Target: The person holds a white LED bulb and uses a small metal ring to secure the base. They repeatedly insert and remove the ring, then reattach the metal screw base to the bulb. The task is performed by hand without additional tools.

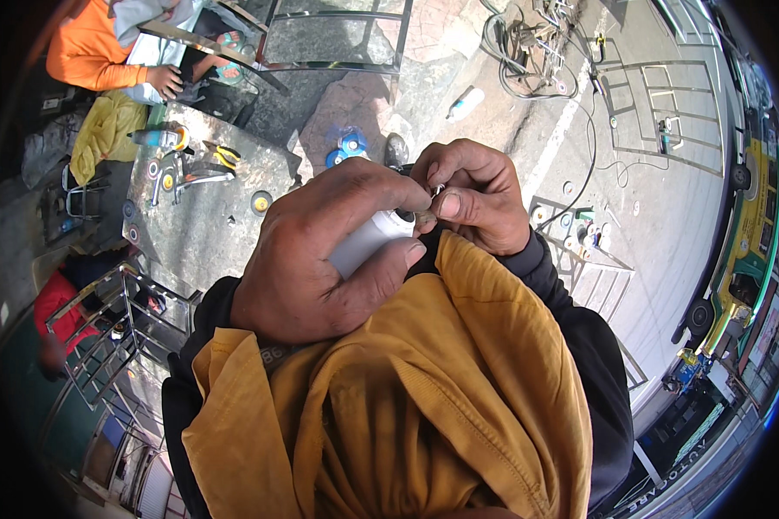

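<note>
My left hand [307, 251] wraps round a pale, whitish bottle [365, 249], its thumb along the near side and its fingers over the top. The bottle lies tilted, its white-rimmed end toward my right hand. Close beside that end, my right hand [485, 195] pinches a tiny shiny metal piece [439, 188] between thumb and forefinger; its exact kind is too small to make out. The fingertips of both hands come together there. Below them hangs mustard-yellow cloth [459, 346] over my front, between black sleeves.
A metal-topped table [212, 212] at the left bears an angle grinder [160, 137], pliers [227, 156] and discs. Around it are a person in orange [91, 52], a person in red [61, 303] and metal frames [117, 346]. Cables [502, 52] lie ahead; a yellow-green vehicle [749, 233] stands right.
</note>
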